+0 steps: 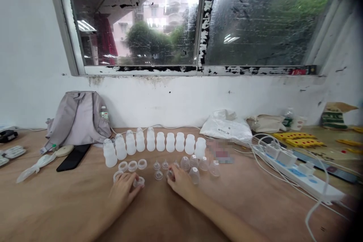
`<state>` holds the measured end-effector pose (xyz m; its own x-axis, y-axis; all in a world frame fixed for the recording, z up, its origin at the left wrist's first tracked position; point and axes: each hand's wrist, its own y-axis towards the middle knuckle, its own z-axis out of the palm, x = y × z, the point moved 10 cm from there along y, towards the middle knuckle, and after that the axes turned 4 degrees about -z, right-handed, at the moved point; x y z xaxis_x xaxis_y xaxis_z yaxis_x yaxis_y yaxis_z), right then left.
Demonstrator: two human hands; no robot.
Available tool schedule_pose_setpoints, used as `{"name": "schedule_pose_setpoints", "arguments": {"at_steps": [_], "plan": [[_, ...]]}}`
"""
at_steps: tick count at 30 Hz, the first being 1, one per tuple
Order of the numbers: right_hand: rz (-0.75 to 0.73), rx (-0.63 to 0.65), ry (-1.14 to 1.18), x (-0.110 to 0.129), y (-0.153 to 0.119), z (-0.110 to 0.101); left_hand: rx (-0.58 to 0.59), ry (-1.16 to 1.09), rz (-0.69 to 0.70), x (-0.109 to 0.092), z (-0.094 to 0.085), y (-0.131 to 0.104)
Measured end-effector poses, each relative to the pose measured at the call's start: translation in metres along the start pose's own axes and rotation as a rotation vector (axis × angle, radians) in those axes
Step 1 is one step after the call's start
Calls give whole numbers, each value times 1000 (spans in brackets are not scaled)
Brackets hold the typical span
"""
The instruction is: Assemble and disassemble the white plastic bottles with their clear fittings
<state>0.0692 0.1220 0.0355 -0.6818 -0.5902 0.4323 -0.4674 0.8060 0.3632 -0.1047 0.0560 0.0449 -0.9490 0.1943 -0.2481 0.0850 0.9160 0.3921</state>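
Note:
My left hand [124, 190] is closed with its fingertips on a translucent bottle collar ring [138, 182]; another ring lies under its knuckles. More collar rings [132, 165] sit just beyond it. My right hand [182, 183] has its fingers pinched around a clear bottle nipple [170, 174], partly covered by the fingers. Beside it stand several other nipples [158, 175], and to its right several clear dome-shaped caps [194, 176]. Behind everything, a curved row of white baby bottles [160, 142] stands upright; those at the left end have clear tops on.
A grey backpack [78, 117], a black phone [73, 157] and a plastic-wrapped item [36, 169] lie at left. A white plastic bag [226, 126] rests against the wall. At right are a power strip [297, 177] with loose white cables and yellow parts [297, 140].

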Motion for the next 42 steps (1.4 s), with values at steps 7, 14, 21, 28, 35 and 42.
{"name": "schedule_pose_setpoints", "arguments": {"at_steps": [7, 14, 21, 28, 35, 42], "plan": [[41, -26, -26, -1, 13, -9, -206, 154, 45, 14, -27, 26], [25, -187, 105, 0, 9, -23, -354, 136, 80, -20, -55, 143], [-14, -306, 253, 0, 2, -37, -260, 117, 72, -27, -26, 168], [-70, -312, 577, 29, -1, -63, -281, -47, 428, -94, -53, 82], [-60, -143, 715, 54, -18, -61, -237, 5, 367, -105, -42, 19], [-42, 98, 300, 62, -36, -48, 172, -12, 182, -97, -6, 4]]}}
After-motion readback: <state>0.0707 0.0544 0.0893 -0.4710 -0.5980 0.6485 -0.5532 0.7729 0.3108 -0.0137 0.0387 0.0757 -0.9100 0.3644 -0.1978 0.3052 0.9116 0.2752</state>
